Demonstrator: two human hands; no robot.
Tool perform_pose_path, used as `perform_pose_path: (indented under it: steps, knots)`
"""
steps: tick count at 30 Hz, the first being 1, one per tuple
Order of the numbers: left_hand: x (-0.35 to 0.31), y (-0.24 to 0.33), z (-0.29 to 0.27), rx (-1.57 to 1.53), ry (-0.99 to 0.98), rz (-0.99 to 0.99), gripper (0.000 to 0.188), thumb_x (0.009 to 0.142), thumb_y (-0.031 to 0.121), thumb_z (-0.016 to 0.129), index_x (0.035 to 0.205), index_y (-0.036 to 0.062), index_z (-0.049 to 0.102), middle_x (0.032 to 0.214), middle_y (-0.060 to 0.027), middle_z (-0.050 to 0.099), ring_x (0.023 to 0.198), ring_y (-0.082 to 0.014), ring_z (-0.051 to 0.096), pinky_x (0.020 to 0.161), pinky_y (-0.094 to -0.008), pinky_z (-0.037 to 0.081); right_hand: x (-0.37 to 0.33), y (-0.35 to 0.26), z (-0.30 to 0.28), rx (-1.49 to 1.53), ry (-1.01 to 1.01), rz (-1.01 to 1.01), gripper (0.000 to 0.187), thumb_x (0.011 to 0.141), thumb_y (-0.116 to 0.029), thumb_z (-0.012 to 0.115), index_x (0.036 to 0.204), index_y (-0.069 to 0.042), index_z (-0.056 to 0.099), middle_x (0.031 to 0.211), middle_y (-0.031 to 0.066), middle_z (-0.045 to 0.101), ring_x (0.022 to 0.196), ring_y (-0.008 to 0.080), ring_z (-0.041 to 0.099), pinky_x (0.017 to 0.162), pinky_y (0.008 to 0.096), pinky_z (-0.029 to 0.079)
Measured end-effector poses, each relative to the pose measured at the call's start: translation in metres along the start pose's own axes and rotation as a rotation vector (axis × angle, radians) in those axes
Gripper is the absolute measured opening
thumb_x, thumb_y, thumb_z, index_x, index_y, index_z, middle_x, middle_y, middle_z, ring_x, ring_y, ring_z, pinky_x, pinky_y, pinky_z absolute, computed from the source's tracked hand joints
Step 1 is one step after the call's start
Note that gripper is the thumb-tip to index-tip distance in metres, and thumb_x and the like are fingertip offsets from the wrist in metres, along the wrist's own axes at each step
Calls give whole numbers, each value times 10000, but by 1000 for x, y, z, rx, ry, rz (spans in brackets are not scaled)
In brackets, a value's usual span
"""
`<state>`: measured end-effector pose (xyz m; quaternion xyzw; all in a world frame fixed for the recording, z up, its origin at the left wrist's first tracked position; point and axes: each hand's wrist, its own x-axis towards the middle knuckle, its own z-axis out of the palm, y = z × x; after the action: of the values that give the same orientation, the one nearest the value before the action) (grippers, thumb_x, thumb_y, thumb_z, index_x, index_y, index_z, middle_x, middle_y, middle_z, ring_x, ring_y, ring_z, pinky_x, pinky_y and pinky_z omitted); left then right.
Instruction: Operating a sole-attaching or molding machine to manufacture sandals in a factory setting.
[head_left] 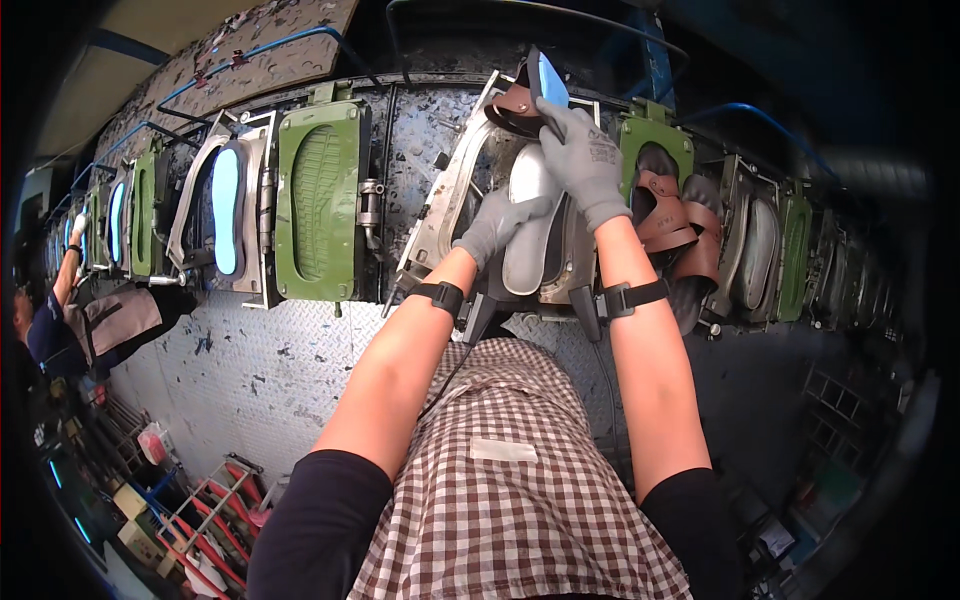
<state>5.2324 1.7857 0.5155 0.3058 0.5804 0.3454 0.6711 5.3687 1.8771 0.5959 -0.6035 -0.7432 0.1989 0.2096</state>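
Note:
My right hand [582, 160], in a grey glove, pinches a brown-strapped sandal [513, 107] with a light blue face showing on its upright sole. It holds the sandal above the far end of an opened metal mould [447, 205]. Nearer to me, my left hand [500, 226], also gloved in grey, lies across a silver foot-shaped last [528, 255] in the mould. Its fingers reach over the last's surface; their undersides are hidden. To the right, a pair of brown sandals [662, 212] with dark soles rests against a green mould plate [640, 135].
Left of my hands stands a green mould plate [320, 200] with a sole pattern, beside a mould holding a blue insole [228, 212]. More moulds line both sides. A co-worker's arm [70, 265] reaches in at far left. Blue rails [260, 48] run behind; red-handled racks [215, 520] stand lower left.

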Motion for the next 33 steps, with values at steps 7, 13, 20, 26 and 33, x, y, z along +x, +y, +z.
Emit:
perform_pose_path:
  steps: [7,13,20,26,33]
  knots:
    - [-56,-18,-11,65,2,195,606,871,340,726,1320,-41,581,1209,-190,699,1063,-248,696,947,-362,542,-72,-16,-27,-110,-448,-139,307,937,-316,604,1229,-280,692,1099,76,674,1044,287,682,859,417,548]
    - [-114,7,-9,703,-131,-208,590,969,364,550,1351,-82,490,1160,-318,677,1110,-378,693,937,-422,545,-99,-28,-3,-104,-495,-235,333,921,-255,622,1253,-234,653,1079,87,662,992,287,687,835,432,550]
    - [-122,-12,-29,-399,-73,-93,404,943,114,585,1320,-20,522,1156,-116,657,1053,-217,654,910,-355,544,-175,-20,5,98,-619,-133,441,919,-243,650,1349,-156,612,975,128,661,915,261,686,814,382,549]
    - [-57,-39,-10,-625,200,-100,511,922,241,714,1307,-40,527,1139,-142,662,929,-239,679,766,-366,582,-132,-2,25,292,-428,238,584,934,-259,609,1435,15,482,887,139,670,779,262,650,759,391,516]
    - [-43,-25,12,-370,201,44,484,890,169,765,1293,-28,584,1141,-131,694,958,-215,678,865,-356,562,-157,3,52,538,-14,177,491,936,-60,531,1425,-20,541,1099,200,706,985,288,708,876,389,541]
